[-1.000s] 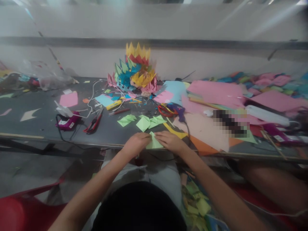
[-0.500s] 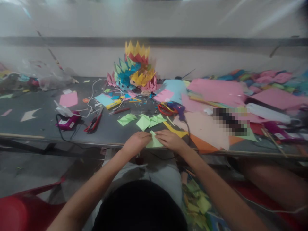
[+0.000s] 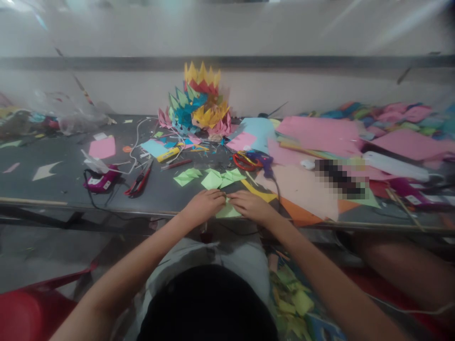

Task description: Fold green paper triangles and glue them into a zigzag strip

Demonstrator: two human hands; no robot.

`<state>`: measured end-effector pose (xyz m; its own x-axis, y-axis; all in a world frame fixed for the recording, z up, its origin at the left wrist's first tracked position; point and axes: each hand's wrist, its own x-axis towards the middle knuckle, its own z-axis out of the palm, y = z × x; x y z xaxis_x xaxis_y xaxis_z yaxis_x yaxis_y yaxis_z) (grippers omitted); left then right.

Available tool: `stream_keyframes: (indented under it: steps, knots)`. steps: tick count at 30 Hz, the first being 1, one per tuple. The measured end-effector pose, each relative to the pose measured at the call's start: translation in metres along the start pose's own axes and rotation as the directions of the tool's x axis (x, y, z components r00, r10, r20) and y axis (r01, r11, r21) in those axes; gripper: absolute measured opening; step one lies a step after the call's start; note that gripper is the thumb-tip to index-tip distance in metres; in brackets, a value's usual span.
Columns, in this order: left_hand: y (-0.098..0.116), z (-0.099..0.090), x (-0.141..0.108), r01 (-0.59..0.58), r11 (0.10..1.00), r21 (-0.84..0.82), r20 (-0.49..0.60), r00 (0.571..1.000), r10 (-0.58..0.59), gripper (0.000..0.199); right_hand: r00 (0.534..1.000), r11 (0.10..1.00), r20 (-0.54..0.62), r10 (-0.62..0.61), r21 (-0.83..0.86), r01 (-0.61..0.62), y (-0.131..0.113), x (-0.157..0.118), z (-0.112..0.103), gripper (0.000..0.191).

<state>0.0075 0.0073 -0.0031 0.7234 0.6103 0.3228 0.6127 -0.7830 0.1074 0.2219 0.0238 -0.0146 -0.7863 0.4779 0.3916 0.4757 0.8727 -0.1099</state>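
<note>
A light green sheet of paper (image 3: 228, 211) lies near the table's front edge, its upper part covered by my fingers. My left hand (image 3: 206, 205) presses on its left side, fingertips at the top corner. From the right, my right hand (image 3: 250, 206) holds the same paper, its fingertips almost meeting the left ones. Just beyond my hands are folded green paper pieces (image 3: 212, 179), with another folded green piece (image 3: 187, 176) to their left.
Red-handled pliers (image 3: 140, 179) and a purple device (image 3: 102, 178) lie left. A glue gun (image 3: 265, 162) and red-handled scissors (image 3: 246, 161) are right of centre. Behind stands a colourful folded-paper stack (image 3: 201, 104). Pink sheets (image 3: 320, 134) spread rightward. A red chair (image 3: 33, 312) is at lower left.
My left hand has moved slightly up and right, covering more of the paper's top corner. The right hand stays nearly where it was.
</note>
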Motion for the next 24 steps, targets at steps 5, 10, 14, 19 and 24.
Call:
stream_keyframes:
  steps: [5,10,14,19,24]
  knots:
    - [0.000,-0.004,-0.001,0.020,0.996,0.085,0.087,0.996,-0.027,0.027,0.985,0.988,0.080,0.151,-0.032,-0.149,-0.013,0.011,-0.007,0.022]
    - [0.005,-0.004,-0.003,0.024,0.994,0.104,0.069,0.997,-0.031,0.032,0.928,0.921,0.066,0.367,-0.161,-0.353,-0.033,0.010,-0.018,0.018]
    - [0.009,-0.002,-0.001,0.044,0.995,0.086,0.049,0.998,-0.048,0.031,0.910,0.897,-0.006,0.415,-0.168,-0.410,-0.040,-0.002,-0.025,0.020]
    - [0.016,-0.002,0.002,0.073,0.993,0.093,0.023,0.997,-0.075,0.027,0.911,0.904,0.023,0.413,-0.136,-0.406,-0.035,0.003,-0.023,0.019]
    - [0.018,-0.002,0.001,0.097,0.993,0.068,0.016,0.995,-0.098,0.032,0.902,0.910,0.139,0.410,-0.130,-0.393,-0.025,0.024,-0.012,0.032]
